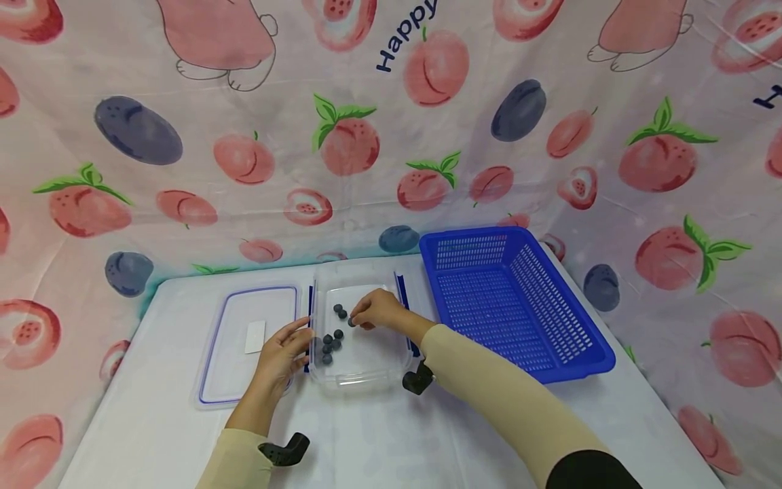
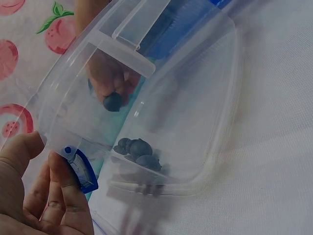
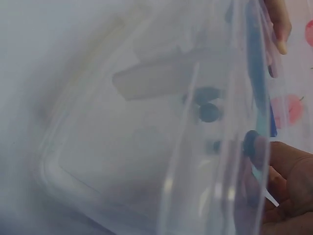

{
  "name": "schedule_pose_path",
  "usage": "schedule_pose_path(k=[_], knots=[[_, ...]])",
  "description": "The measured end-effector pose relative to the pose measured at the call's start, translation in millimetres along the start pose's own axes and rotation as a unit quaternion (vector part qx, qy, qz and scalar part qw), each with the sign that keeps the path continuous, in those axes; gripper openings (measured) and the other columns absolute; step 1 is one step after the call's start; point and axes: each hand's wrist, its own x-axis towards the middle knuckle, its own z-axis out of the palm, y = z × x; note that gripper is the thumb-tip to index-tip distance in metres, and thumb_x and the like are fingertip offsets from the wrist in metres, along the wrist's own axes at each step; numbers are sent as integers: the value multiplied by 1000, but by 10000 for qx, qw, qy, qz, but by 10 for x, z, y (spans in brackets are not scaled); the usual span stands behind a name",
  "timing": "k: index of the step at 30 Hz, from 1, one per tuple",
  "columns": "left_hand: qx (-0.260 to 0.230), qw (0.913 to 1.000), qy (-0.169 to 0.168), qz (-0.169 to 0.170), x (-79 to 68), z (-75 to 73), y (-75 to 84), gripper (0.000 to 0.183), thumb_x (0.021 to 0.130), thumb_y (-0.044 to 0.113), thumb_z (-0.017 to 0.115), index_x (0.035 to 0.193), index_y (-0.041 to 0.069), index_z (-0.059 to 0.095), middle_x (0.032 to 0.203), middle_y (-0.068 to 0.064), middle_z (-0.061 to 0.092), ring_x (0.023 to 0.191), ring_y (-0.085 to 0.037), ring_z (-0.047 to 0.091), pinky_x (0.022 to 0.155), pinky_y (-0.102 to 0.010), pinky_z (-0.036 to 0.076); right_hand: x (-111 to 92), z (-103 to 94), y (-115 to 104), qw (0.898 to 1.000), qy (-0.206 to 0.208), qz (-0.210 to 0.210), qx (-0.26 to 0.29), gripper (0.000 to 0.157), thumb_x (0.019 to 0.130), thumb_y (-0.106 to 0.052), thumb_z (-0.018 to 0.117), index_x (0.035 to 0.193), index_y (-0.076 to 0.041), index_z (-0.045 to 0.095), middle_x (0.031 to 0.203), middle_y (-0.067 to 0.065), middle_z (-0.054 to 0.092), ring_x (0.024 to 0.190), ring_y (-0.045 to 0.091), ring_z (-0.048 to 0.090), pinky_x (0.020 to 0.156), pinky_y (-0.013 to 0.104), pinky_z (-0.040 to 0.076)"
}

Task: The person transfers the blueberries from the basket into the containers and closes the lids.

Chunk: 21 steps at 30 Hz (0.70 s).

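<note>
A clear plastic box [image 1: 373, 360] with blue side clips [image 2: 85, 171] stands on the table. Several dark blue blueberries [image 1: 337, 334] lie inside it, gathered toward its left side. My left hand [image 1: 282, 356] holds the box's left rim, thumb and fingers at a clip in the left wrist view. Over the box, my right hand [image 1: 380, 309] pinches one blueberry [image 2: 113, 102] between thumb and fingertips. In the right wrist view, that blueberry [image 3: 250, 139] shows at the fingertips, partly through the clear wall.
Left of the box lies a clear lid [image 1: 226, 390] with a blue seal and a white label [image 1: 254, 337]. To the right stands a blue plastic basket [image 1: 489, 292]. Behind the white table [image 1: 379, 441] hangs a fruit-patterned cloth [image 1: 366, 81].
</note>
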Motion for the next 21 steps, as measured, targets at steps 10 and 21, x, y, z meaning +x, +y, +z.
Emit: schedule_pose_path(k=[10, 21], knots=[[24, 10000, -54, 15, 4, -11, -1, 56, 94, 20, 69, 144, 7, 48, 95, 15, 69, 82, -3, 61, 68, -19, 53, 28, 78, 8, 9987, 161, -60, -479, 11, 86, -5, 73, 96, -2, 78, 87, 9, 75, 62, 6, 56, 57, 17, 48], [-69, 10000, -18, 34, 5, -16, 7, 58, 91, 18, 72, 143, 6, 49, 94, 15, 68, 82, -3, 61, 67, -19, 53, 69, 167, 78, 9997, 150, 151, -139, 12, 85, -1, 74, 96, 1, 77, 89, 11, 76, 66, 9, 63, 67, 25, 58]])
